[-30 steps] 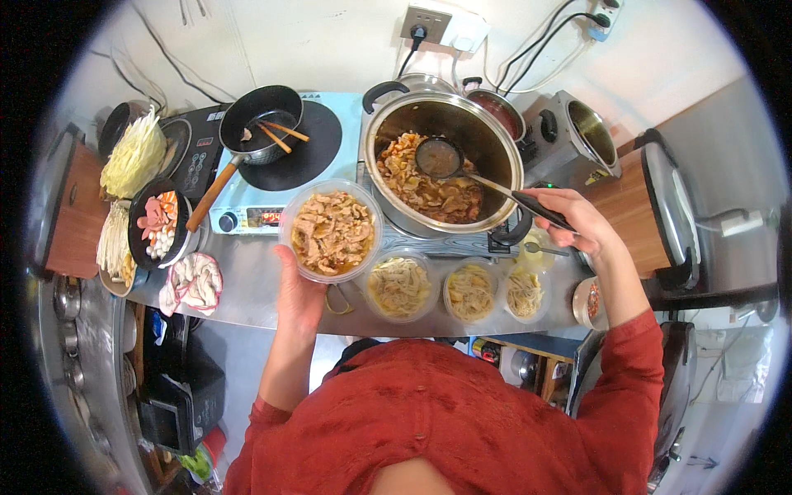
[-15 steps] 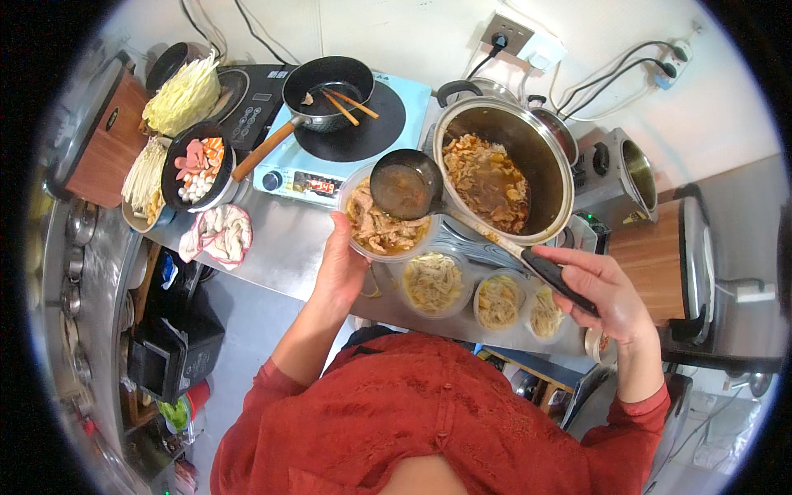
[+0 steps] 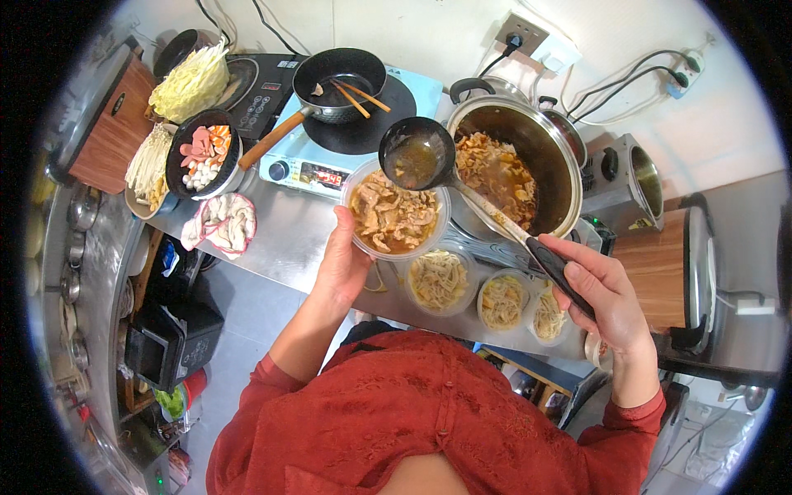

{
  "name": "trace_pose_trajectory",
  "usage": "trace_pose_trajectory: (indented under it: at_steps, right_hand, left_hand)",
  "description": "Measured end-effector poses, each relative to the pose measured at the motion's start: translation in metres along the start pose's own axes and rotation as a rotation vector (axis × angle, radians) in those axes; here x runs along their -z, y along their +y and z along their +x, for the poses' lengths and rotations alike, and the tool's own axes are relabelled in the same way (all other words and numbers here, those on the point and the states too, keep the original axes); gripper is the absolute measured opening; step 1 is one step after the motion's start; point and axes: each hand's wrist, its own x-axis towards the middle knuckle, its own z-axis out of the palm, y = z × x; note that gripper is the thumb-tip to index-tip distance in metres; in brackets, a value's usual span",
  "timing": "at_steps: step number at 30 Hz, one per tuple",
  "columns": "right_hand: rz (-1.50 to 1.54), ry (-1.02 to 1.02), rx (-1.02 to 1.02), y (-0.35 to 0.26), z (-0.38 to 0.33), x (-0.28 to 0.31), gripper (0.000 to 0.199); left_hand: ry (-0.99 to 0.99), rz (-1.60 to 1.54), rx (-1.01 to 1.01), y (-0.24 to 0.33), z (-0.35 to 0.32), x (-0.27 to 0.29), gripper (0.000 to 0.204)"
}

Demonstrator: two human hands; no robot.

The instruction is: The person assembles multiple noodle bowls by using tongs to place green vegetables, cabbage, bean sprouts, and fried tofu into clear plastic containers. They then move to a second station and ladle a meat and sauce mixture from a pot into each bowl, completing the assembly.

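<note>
My left hand [image 3: 345,257] grips the side of a round clear plastic bowl [image 3: 363,234] filled with sliced meat in brown broth. In my right hand [image 3: 601,290] is the black handle of a ladle [image 3: 417,155], with fingers wrapped round it. The ladle's dark cup is tilted above the bowl's far edge and holds a little broth with bits in it. To the right stands a large steel pot [image 3: 569,206] with meat and brown broth inside. Below the pot sit several clear tubs of noodles [image 3: 437,282] on the steel counter [image 3: 280,239].
A frying pan [image 3: 342,82] with chopsticks [image 3: 355,97] rests on a light blue induction cooker [image 3: 285,155]. At left are a cabbage [image 3: 191,85], a bowl of sausage pieces and small white balls [image 3: 202,157], enoki mushrooms [image 3: 150,161] and a cloth [image 3: 221,223]. Cords [image 3: 635,70] run along the wall.
The ladle's cup now holds less broth and sits nearer the bowl's far rim, showing more of the meat. The whole view has shifted slightly.
</note>
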Motion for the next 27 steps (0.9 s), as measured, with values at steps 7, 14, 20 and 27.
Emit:
trace_pose_trajectory:
  at_steps: [7, 14, 20, 27]
  right_hand:
    - [-0.290, 0.092, 0.192, 0.015, -0.001, -0.008, 0.042]
    - [0.045, 0.076, -0.028, 0.011, -0.008, 0.002, 0.043]
    - [-0.077, 0.068, 0.002, 0.019, -0.026, 0.004, 0.043]
    - [-0.833, 0.139, 0.464, 0.042, -0.039, -0.001, 0.050]
  left_hand:
    - [-0.004, -0.004, 0.026, 0.000, -0.001, -0.005, 0.091]
    - [-0.030, -0.016, 0.010, -0.004, 0.003, -0.007, 0.091]
    - [-0.076, 0.046, 0.015, -0.007, 0.012, -0.001, 0.098]
    - [-0.047, 0.031, 0.005, -0.007, 0.016, -0.002, 0.096]
